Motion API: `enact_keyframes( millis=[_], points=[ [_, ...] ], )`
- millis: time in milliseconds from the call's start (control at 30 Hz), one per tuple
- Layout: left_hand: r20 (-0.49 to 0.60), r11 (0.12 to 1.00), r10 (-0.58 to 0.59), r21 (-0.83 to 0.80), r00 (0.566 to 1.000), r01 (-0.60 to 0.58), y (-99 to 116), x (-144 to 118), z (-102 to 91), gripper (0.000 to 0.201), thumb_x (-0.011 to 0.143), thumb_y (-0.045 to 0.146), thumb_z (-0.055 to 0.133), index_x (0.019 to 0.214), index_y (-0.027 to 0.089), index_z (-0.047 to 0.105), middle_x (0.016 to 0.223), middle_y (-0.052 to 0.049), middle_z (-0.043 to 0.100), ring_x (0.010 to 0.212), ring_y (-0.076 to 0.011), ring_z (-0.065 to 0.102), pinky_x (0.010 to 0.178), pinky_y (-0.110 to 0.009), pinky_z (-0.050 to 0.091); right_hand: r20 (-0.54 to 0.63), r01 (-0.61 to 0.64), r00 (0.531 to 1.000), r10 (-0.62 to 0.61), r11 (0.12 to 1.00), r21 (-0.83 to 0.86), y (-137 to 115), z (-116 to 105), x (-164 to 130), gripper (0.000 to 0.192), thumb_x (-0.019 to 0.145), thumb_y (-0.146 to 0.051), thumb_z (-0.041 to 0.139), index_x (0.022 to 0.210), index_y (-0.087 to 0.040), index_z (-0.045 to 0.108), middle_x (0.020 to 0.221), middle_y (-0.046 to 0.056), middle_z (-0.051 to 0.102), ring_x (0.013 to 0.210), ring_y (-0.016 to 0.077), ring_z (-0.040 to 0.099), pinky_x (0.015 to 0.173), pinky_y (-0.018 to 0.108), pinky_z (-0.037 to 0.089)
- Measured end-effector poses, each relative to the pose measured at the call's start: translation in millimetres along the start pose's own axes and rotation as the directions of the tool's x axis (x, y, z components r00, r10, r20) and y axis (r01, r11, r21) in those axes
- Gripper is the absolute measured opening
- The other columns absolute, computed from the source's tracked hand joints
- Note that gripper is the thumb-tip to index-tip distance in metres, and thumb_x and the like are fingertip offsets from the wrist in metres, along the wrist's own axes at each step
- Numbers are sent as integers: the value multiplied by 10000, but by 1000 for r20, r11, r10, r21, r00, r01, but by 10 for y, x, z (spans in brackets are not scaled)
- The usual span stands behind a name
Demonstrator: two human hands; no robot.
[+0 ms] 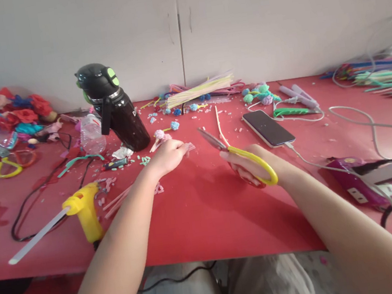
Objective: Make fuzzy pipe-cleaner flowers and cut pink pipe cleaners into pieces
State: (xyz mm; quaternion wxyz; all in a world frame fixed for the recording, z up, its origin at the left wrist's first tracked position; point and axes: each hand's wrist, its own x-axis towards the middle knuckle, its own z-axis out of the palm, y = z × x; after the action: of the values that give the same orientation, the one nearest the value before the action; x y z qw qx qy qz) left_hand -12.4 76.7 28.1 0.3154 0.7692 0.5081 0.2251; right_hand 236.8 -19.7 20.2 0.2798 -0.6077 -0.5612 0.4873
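My left hand point(169, 157) is closed low over the red table, with short pink pipe cleaner pieces point(190, 146) showing at its fingertips. Just beyond it lie small pom-pom-like balls, one pink point(159, 134) and one blue point(174, 125). My right hand point(249, 164) grips a pair of scissors point(255, 155) with yellow and red handles. Their blades point up and left, toward the left hand. A cream pipe cleaner point(218, 123) stretches away beside the blades. Pink strips point(119, 201) lie partly behind my left forearm.
A black bottle point(124, 120) stands at the left behind a yellow glue gun point(87, 211). A phone point(268, 127) with a cable lies at right, near a purple box point(361, 182). Bundled pipe cleaners point(202, 90) lie along the wall; green cut bits point(144, 160) are scattered about.
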Motion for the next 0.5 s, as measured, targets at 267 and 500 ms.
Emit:
enact_keyframes(
  millis=[267, 500],
  points=[
    [197, 995, 45, -101, 979, -25, 295, -189, 69, 371, 1010, 467, 452, 779, 198, 563, 739, 5, 522, 700, -169, 492, 710, -310, 376, -191, 181, 971, -146, 966, 185, -156, 168, 34, 454, 812, -595, 775, 725, -201, 566, 700, 52, 701, 634, 152, 632, 587, 267, 483],
    [309, 990, 127, -100, 942, -101, 411, -251, 160, 377, 1012, 469, 466, 790, 195, 600, 807, -19, 641, 777, -184, 572, 741, -308, 418, -246, 276, 943, -223, 939, 207, -203, 300, 72, 442, 770, -544, 796, 756, -227, 488, 607, -13, 609, 581, 147, 604, 600, 302, 488]
  ],
)
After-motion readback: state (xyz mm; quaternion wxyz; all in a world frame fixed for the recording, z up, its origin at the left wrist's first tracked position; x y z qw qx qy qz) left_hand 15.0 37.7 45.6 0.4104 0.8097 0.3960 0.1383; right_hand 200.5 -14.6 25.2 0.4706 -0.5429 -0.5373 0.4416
